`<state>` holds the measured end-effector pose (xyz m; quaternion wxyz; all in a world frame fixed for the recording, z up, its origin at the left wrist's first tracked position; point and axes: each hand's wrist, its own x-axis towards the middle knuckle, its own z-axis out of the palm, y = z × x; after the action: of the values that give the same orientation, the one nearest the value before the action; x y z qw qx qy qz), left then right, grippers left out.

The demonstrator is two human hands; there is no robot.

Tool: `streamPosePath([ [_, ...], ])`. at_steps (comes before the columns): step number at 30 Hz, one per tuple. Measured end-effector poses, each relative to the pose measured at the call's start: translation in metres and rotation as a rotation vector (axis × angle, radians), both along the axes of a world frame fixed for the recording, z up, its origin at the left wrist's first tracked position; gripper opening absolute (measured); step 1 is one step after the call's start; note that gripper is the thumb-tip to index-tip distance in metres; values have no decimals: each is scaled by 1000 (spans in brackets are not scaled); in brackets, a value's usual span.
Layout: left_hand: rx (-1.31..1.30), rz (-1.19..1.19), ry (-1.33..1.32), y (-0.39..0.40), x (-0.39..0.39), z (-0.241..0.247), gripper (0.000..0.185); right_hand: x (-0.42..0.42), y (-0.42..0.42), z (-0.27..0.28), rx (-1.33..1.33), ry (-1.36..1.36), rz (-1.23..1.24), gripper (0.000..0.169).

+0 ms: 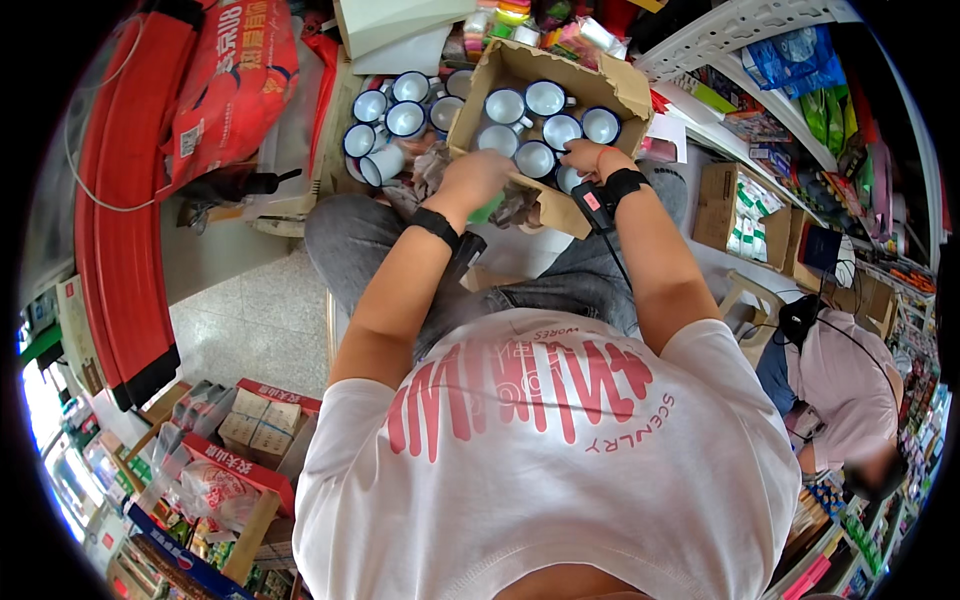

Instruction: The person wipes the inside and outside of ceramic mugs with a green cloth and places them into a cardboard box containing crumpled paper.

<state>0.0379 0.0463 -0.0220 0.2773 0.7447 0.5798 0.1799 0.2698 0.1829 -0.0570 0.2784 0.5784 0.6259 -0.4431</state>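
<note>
A worn cardboard box (547,60) lies open before me, holding several white enamel mugs (561,132) with blue rims. My right hand (592,159) is inside its near right corner, touching a mug (571,178) there; its grip is partly hidden. By the near left edge is my left hand (476,180), blurred, its fingertips hard to make out. Below it shows a bit of green material (486,210). More such mugs (406,118) stand left of the box, one of them (382,165) tipped on its side. Crumpled paper (429,174) lies between them and my left hand.
Colourful packets (517,22) sit beyond the box. On the right are packed shelves (780,120), a carton of green-and-white packs (712,206) and another person (847,382). Long red padded pieces (124,225) and a red bag (232,97) are at left. Red-edged cartons (240,465) stand lower left.
</note>
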Motion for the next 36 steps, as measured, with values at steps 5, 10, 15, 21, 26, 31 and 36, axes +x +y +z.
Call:
streamPosePath([
  [5, 6, -21, 6, 3, 2, 4, 19, 18, 12, -39, 235, 139, 203, 32],
  [10, -46, 3, 17, 0, -2, 1, 21, 7, -2, -19, 345, 185, 236, 28],
  [15, -52, -8, 30, 1, -4, 3, 20, 0, -6, 7, 525, 5, 498, 27],
  [21, -7, -23, 78, 7, -1, -3, 21, 9, -1, 18, 540, 138, 250, 24],
  [26, -8, 23, 67, 5, -1, 5, 24, 4, -22, 79, 681, 445, -103, 20],
  [31, -29, 29, 63, 8, 1, 11, 30, 12, -55, 116, 819, 708, -245, 16],
  [36, 34, 13, 29, 12, 7, 61, 38, 22, -74, 115, 1026, 707, -140, 14],
])
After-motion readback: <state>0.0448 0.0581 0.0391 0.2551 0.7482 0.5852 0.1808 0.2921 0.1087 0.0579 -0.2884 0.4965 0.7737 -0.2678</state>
